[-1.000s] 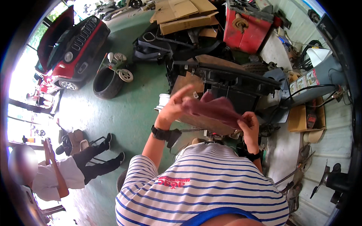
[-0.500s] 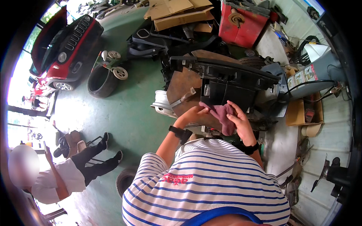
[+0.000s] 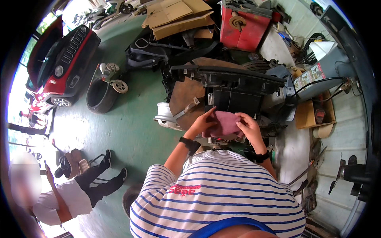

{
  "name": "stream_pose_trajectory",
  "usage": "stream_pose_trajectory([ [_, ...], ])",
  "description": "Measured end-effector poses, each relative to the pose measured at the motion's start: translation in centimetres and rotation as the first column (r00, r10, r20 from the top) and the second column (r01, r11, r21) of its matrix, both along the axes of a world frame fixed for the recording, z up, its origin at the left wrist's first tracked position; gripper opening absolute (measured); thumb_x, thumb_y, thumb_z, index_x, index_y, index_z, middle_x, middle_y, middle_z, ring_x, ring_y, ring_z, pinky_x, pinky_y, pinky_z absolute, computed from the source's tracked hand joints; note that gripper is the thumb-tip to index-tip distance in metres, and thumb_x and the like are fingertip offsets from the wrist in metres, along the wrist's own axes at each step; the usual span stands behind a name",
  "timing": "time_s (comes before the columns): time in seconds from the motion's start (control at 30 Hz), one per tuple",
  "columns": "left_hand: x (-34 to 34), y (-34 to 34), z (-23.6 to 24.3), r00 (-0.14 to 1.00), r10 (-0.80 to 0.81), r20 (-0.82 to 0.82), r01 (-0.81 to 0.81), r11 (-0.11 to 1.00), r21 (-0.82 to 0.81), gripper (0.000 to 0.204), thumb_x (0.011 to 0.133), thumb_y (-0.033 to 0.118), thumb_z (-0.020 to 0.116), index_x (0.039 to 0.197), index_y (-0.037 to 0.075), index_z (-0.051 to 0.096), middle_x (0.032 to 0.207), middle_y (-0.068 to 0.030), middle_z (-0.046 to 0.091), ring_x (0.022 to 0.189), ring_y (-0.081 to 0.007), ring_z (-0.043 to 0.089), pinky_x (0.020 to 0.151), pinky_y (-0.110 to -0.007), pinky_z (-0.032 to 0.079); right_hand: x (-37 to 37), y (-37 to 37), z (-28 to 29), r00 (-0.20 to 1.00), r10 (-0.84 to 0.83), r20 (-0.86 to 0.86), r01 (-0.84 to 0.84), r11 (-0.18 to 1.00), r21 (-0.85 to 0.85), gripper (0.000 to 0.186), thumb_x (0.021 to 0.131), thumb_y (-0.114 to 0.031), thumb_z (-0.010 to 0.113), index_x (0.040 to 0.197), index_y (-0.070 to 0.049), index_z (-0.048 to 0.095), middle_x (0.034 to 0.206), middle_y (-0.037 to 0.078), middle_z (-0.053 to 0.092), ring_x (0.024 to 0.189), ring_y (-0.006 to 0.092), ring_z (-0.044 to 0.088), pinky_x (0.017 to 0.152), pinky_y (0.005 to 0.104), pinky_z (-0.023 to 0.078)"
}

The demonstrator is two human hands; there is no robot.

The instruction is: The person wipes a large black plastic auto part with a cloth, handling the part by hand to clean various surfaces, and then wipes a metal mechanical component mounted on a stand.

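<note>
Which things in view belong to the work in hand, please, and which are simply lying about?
In hand:
- maroon cloth, held between the left hand and right hand

Apparently just lying about:
- flattened cardboard
- a loose tire
- white wheel rim

Underside of maroon cloth hidden

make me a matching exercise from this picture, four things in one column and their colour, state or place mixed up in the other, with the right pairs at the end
Things
1. Cloth
2. Cardboard
3. Car
4. Loose wheel rim

Descriptions
A. White
B. Brown, lying in a stack
C. Held by the left hand and the right hand
D. Red and black

Right pairs: 1-C, 2-B, 3-D, 4-A
</note>
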State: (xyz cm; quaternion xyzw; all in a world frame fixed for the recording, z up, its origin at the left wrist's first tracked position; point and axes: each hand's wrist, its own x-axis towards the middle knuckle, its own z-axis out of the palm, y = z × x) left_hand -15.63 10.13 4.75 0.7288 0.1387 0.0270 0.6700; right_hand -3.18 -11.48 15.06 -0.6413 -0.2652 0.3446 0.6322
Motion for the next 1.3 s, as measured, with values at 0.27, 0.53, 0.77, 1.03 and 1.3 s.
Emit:
stream_pose_trajectory([
  [0.27, -3.4, 1.7, 0.9, 0.976, 0.206, -0.072, -0.188, 0.961, 0.203, 0.035, 0.079, 0.016, 0.071, 0.113, 0.01, 0.067, 0.095, -0.0136, 0.069, 0.083, -0.0212, 0.065, 0.077, -0.033, 0.051, 1.5, -4.1, -3.8, 0.921, -0.159, 0.356, 0.273, 0.914, -0.3, 0.024, 0.079, -0.003, 0.071, 0.101, -0.003, 0.062, 0.077, 0.005, 0.065, 0.07, 0.0081, 0.06, 0.064, 0.0234, 0.048],
  [0.53, -3.7, 3.8, 7.8, 0.963, 0.26, 0.071, -0.269, 0.911, 0.312, 0.026, 0.077, 0.012, 0.073, 0.103, 0.006, 0.071, 0.085, -0.0076, 0.066, 0.074, -0.0153, 0.061, 0.069, -0.028, 0.049, 3.2, -3.4, 0.2, 0.994, -0.104, 0.016, 0.104, 0.995, 0.005, 0.039, 0.082, -0.001, 0.068, 0.119, -0.003, 0.058, 0.097, 0.003, 0.066, 0.084, 0.0078, 0.058, 0.076, 0.0217, 0.047],
  [0.77, 7.0, 7.2, 19.3, 0.591, 0.382, 0.71, -0.773, 0.519, 0.364, 0.017, 0.084, 0.008, 0.066, 0.1, 0.005, 0.069, 0.092, -0.0083, 0.065, 0.076, -0.016, 0.062, 0.068, -0.025, 0.047, 10.4, 3.4, 10.3, 0.753, -0.298, 0.587, 0.23, 0.954, 0.191, 0.045, 0.082, -0.014, 0.071, 0.123, -0.003, 0.056, 0.101, 0.011, 0.066, 0.086, 0.0161, 0.061, 0.077, 0.0278, 0.049],
  [1.03, 13.5, 5.5, 15.6, 0.847, 0.07, 0.528, -0.532, 0.084, 0.842, 0.044, 0.079, 0.047, 0.064, 0.092, 0.006, 0.069, 0.092, -0.0116, 0.069, 0.092, -0.03, 0.065, 0.083, -0.04, 0.049, 13.2, 9.6, 6.4, 0.059, -0.184, 0.981, 0.117, 0.977, 0.176, 0.059, 0.068, -0.04, 0.079, 0.11, -0.004, 0.06, 0.1, 0.016, 0.062, 0.097, 0.0321, 0.06, 0.081, 0.0401, 0.05],
  [1.3, 14.0, 6.8, 19.3, 0.986, 0.06, -0.157, 0.15, 0.11, 0.983, 0.075, 0.063, 0.081, 0.056, 0.08, 0.01, 0.072, 0.078, -0.0136, 0.069, 0.073, -0.0305, 0.068, 0.06, -0.04, 0.052, 15.7, 13.2, 8.2, 0.251, 0.523, 0.814, 0.099, 0.823, -0.559, 0.059, 0.061, -0.054, 0.077, 0.097, -0.008, 0.068, 0.091, 0.02, 0.067, 0.091, 0.037, 0.064, 0.078, 0.044, 0.051],
])
